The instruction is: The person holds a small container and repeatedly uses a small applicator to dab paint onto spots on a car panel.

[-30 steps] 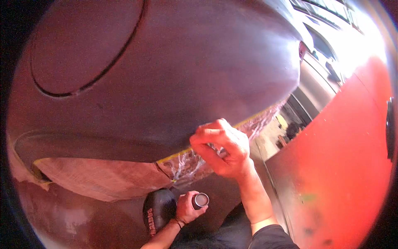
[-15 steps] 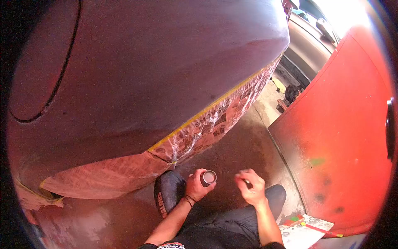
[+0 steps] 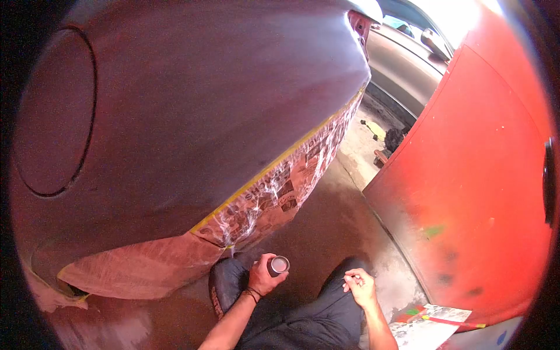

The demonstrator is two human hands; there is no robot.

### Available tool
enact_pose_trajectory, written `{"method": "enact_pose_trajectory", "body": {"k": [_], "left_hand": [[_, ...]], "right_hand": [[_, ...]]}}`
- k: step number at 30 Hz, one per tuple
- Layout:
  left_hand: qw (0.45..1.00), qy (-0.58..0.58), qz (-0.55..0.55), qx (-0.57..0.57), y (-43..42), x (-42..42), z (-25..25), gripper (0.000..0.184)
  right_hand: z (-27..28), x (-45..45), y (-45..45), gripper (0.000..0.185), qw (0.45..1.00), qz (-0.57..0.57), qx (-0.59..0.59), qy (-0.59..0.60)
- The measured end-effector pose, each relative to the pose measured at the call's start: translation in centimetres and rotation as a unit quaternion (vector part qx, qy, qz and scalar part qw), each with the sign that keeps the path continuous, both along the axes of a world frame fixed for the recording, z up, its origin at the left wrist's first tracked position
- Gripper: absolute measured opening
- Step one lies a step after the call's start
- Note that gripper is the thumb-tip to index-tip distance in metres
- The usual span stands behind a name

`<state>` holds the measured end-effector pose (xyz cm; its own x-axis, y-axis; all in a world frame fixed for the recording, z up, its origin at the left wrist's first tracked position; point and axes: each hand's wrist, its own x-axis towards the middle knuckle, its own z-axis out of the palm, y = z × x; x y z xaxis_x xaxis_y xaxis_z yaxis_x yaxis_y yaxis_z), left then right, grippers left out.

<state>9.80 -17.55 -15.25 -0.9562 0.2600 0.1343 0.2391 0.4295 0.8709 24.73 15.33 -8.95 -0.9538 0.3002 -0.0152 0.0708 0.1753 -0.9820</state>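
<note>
A dark car panel (image 3: 192, 111) filled my left side and a red panel (image 3: 484, 175) my right, with masking paper (image 3: 286, 189) along the car panel's lower edge. My right grip (image 3: 360, 287) was half curled near my knee (image 3: 350, 264), contents unclear; my left grip (image 3: 264, 277) clasped a can (image 3: 279, 265), its round end up.

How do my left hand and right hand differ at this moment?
The left hand is wrapped around a dark, round container; the right hand has curled fingers, and whether they hold anything small is unclear. The left hand has a dark band at its wrist; the right hand shows none. Both hands are ungloved.
</note>
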Motion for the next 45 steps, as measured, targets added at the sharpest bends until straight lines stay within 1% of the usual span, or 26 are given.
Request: {"method": "enact_pose_trajectory", "body": {"k": [1,4,5,9,12,13,16,18,21,24,26,27,29,32,33,36,39,42,44,45], "left_hand": [[1.0,0.002,-0.003,0.006,0.2,0.0,-0.4,0.074],[1.0,-0.009,-0.002,0.028,0.8,0.0,-0.5,0.073],[0.999,-0.018,0.003,0.032,0.9,-0.1,-0.2,0.073],[0.997,-0.012,0.032,0.065,1.4,-0.5,-0.7,0.074],[0.995,0.001,0.06,0.083,2.1,-0.6,-0.3,0.073],[0.994,0.0,0.07,0.087,2.2,-0.5,-0.1,0.073],[0.989,0.011,0.106,0.098,1.9,-0.1,0.2,0.071],[0.984,0.036,0.138,0.109,1.5,0.0,0.5,0.071],[0.98,0.055,0.175,0.078,0.4,0.4,1.0,0.071],[0.973,0.047,0.195,0.114,0.0,1.1,1.7,0.072],[0.971,0.058,0.2,0.121,-0.3,0.8,0.8,0.073],[0.969,0.061,0.205,0.126,0.0,0.8,0.7,0.073],[0.964,0.072,0.215,0.135,0.4,0.3,0.0,0.073],[0.967,0.074,0.208,0.125,0.9,0.0,-0.2,0.072],[0.967,0.089,0.213,0.108,1.2,0.2,0.4,0.072],[0.967,0.067,0.208,0.133,1.5,0.4,1.2,0.071],[0.969,0.083,0.201,0.118,1.5,0.4,1.2,0.072],[0.969,0.087,0.195,0.122,1.0,0.6,0.7,0.072],[0.97,0.074,0.181,0.144,0.9,0.2,-0.1,0.072],[0.971,0.104,0.187,0.11,0.8,0.3,0.1,0.071]], "right_hand": [[-0.1,-0.8,-0.5,0.014,1.0,0.007,-0.007,0.018],[0.0,-3.4,-1.6,0.013,0.998,0.015,-0.055,0.0],[-0.5,-4.2,-1.9,0.015,0.997,0.018,-0.074,0.02],[-2.4,-6.8,-3.3,0.019,0.994,0.034,-0.107,-0.001],[-1.5,-8.4,-5.6,0.019,0.991,0.061,-0.118,-0.03],[-2.3,-9.1,-5.9,0.02,0.992,0.076,-0.099,-0.026],[-3.7,-11.2,-7.0,0.02,0.98,0.13,-0.137,0.054],[-4.2,-12.2,-7.3,0.021,0.98,0.148,-0.126,0.03],[-5.3,-13.9,-7.4,0.02,0.976,0.184,-0.107,0.033],[-5.6,-14.2,-7.2,0.018,0.977,0.193,-0.083,0.038],[-5.8,-14.3,-7.1,0.018,0.98,0.181,-0.068,0.035],[-6.0,-14.4,-7.1,0.017,0.979,0.179,-0.077,0.064],[-6.4,-14.4,-6.8,0.017,0.978,0.186,-0.077,0.05],[-6.4,-14.9,-7.0,0.02,0.976,0.196,-0.085,0.048],[-6.3,-15.0,-7.1,0.021,0.975,0.197,-0.089,0.049],[-5.7,-15.1,-7.3,0.021,0.975,0.195,-0.095,0.04],[-5.9,-15.1,-7.6,0.02,0.976,0.2,-0.076,0.048],[-5.8,-14.5,-8.1,0.016,0.978,0.18,-0.083,0.064],[-1.7,-15.1,-9.3,0.014,0.959,0.183,0.048,0.212],[1.8,-14.8,-10.0,0.014,0.937,0.173,0.117,0.279]]}}
